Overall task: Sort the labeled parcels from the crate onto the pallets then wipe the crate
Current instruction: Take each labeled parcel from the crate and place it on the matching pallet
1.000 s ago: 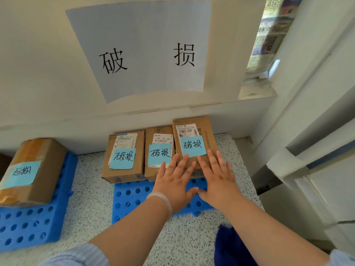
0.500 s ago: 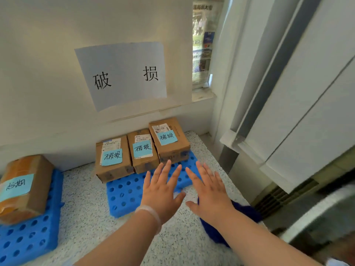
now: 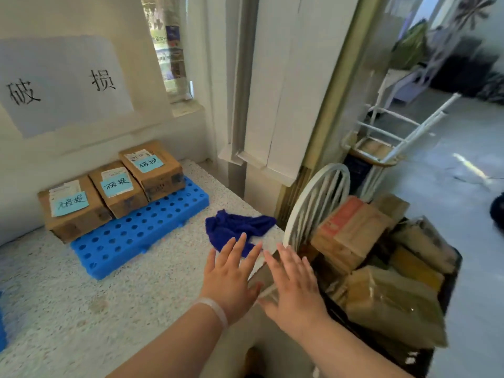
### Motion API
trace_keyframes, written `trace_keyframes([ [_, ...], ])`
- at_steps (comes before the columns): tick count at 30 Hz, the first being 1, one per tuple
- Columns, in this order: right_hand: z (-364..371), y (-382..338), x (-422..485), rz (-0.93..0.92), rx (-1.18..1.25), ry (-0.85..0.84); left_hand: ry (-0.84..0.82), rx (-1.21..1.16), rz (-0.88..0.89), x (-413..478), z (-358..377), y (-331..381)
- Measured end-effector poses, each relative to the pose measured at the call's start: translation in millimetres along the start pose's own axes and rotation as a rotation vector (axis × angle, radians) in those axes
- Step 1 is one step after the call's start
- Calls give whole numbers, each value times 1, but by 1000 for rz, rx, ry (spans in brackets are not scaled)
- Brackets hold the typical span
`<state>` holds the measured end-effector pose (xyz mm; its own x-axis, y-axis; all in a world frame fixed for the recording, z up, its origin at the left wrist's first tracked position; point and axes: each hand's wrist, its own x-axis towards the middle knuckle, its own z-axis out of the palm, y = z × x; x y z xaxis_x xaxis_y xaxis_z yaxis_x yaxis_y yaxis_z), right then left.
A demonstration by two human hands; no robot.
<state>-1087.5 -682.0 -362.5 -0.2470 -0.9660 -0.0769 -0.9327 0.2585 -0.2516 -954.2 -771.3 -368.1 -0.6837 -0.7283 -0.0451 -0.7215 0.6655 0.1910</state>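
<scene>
Three brown cardboard parcels [image 3: 120,186] with light blue handwritten labels stand in a row at the back of a blue perforated pallet [image 3: 141,230] on the speckled counter. A dark crate [image 3: 447,296] at the right, beyond the counter's edge, holds several brown parcels [image 3: 351,230]. My left hand [image 3: 231,276] hovers empty with straight spread fingers above the counter's right edge. My right hand [image 3: 294,285] is beside it, also flat and empty, close to the crate's left side. A crumpled dark blue cloth [image 3: 234,227] lies on the counter just beyond my left fingertips.
A paper sign with two characters [image 3: 62,83] hangs on the wall above the pallet. A white chair back [image 3: 316,203] stands between the counter and the crate. An overturned white chair [image 3: 392,137] lies on the floor behind. Another blue pallet's edge [image 3: 2,331] shows at far left.
My view has swung right from the pallet to the crate. Both hands have drawn back from the rightmost parcel and moved right, past the cloth, staying flat and empty.
</scene>
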Motion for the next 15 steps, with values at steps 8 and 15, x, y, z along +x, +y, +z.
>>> trace_keyframes([
  [8,-25,78,-60,238,103,64,-18,-32,174,29,-3,99],
  [15,-57,171,-61,449,191,72,-142,-78,195,82,5,173],
])
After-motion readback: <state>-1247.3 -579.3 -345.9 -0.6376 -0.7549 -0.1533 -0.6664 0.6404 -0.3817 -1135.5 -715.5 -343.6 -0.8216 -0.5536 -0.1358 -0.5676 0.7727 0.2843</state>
